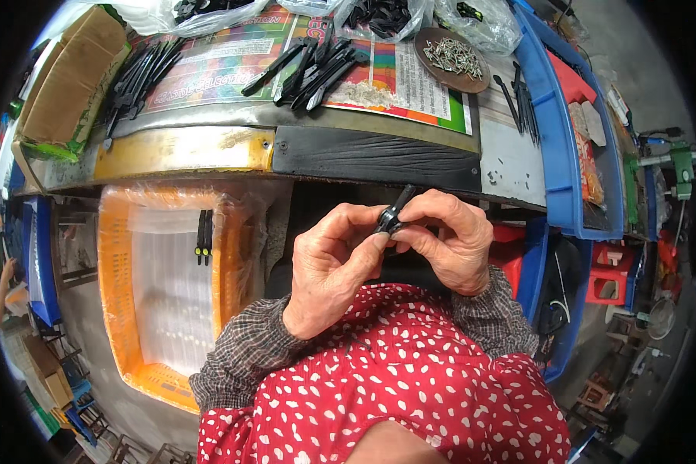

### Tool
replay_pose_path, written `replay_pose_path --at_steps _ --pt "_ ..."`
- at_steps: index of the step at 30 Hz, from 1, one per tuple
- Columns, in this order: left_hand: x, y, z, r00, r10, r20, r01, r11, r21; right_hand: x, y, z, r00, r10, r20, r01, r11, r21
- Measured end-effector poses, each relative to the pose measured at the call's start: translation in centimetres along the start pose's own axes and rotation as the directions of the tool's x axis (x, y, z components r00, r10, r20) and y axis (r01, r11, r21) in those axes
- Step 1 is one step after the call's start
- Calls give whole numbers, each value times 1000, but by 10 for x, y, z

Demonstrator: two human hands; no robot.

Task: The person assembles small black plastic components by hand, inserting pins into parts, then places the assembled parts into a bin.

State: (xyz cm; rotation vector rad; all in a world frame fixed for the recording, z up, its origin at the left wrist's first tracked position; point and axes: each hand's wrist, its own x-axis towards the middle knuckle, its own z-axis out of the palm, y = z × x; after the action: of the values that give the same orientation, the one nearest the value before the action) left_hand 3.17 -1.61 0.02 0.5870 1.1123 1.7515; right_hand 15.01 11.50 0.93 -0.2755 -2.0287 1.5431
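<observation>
In front of the bench edge, both my hands pinch one small black plastic part [393, 216], which tilts up to the right. My left hand [336, 259] grips its lower left side between thumb and fingers. My right hand [450, 241] closes on its right side with thumb and forefinger. The fingertips cover much of the part. Beyond them on the bench lie a loose pile of long black plastic pieces [309, 73] and a round brown dish of small metal rivets or pins [458, 66].
An orange crate [116, 286] lined with clear plastic stands at left, two black pieces inside. A cardboard box [73, 81], more black strips [135, 85] and bags of black parts [379, 17] are on the bench. A blue tray [558, 147] flanks the right side.
</observation>
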Motion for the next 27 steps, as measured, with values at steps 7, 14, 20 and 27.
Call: replay_pose_path --at_steps 7,14,20,27 --pt "0 0 -2 1000 -2 9 2 1000 13 0 4 0 1000 -10 27 9 999 36" --pt "0 -2 -4 999 30 22 -31 995 91 -2 2 2 988 155 -26 -147 970 193" --pt "0 -4 -5 998 64 20 -67 979 192 -2 -1 -2 980 199 13 -198 964 180" --pt "4 0 -7 995 78 57 -91 955 282 1 1 -5 964 264 38 -264 924 277"
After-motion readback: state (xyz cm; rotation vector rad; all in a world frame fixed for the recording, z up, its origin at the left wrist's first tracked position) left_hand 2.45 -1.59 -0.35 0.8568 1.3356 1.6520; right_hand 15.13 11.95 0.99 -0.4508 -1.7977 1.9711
